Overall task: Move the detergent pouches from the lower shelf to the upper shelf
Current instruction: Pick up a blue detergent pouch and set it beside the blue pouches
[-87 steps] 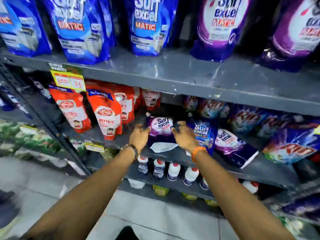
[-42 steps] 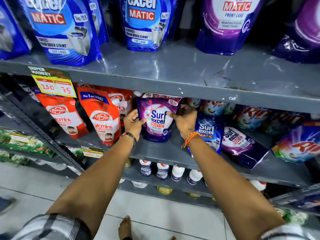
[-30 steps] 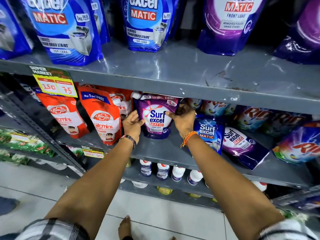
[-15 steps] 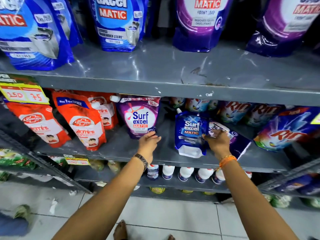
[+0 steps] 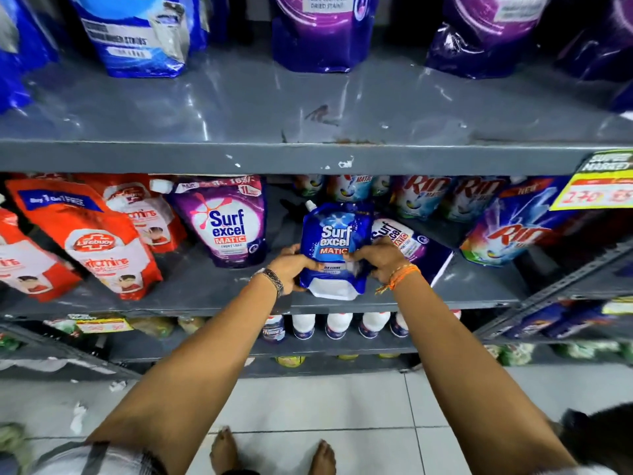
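Observation:
A small blue Surf Excel Matic pouch [image 5: 334,240] stands on the lower shelf [image 5: 205,296], gripped at its lower sides by both hands. My left hand [image 5: 291,267] holds its left edge and my right hand [image 5: 378,258] its right edge. A purple Surf Excel pouch [image 5: 227,222] stands upright to the left, apart from my hands. Another purple pouch [image 5: 414,246] lies tilted just behind my right hand. The grey upper shelf [image 5: 308,156] above has bare space at its front, with large blue pouches [image 5: 137,32] and purple pouches [image 5: 322,29] at the back.
Red Lifebuoy pouches [image 5: 99,241] lean at the left of the lower shelf, Rin pouches [image 5: 507,231] at the right. A yellow price tag [image 5: 596,186] hangs off the upper shelf edge at right. White bottles [image 5: 339,325] sit one shelf below. My bare feet [image 5: 222,454] rest on tile.
My left hand left the purple pouch, now standing upright, and moved right. Both hands closed on the blue pouch. The view shifted to the right and closer.

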